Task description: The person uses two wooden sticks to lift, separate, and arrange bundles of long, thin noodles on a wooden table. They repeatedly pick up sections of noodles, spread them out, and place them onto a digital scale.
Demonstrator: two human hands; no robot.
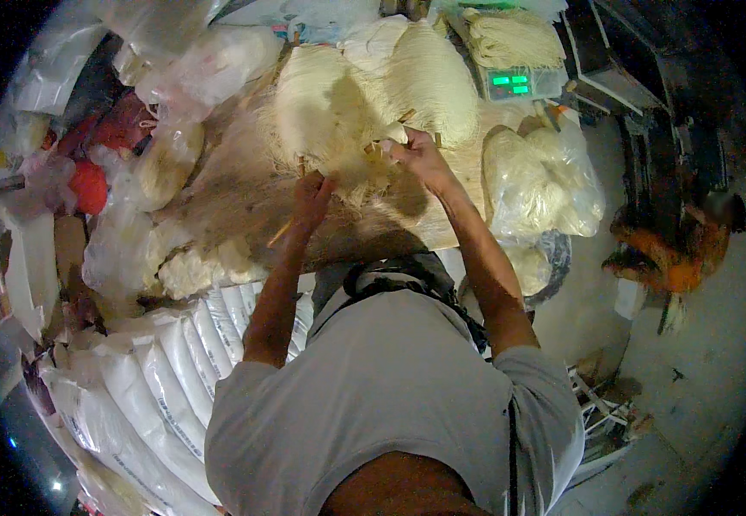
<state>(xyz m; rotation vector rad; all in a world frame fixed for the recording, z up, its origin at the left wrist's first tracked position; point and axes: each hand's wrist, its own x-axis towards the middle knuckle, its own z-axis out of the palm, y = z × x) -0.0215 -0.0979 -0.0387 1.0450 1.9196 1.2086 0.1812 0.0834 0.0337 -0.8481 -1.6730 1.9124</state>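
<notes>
On a wooden table (227, 163), left of the green-lit scale (545, 83): broad bundle of fine pale strands (308, 95), likely light, soft, easily snapped; best taken by the protruding stick end (301, 162); lower strands shadowed. Lower left of the scale, gripped in curled left hand (312, 193): thin stick (280, 233), middle hidden. Nearer the scale, pinched in right hand (424, 161): small pale piece (396, 133), perhaps paper, blurred.

Workshop with noodles (435, 76), scale (515, 83), sacks (153, 387)
</notes>
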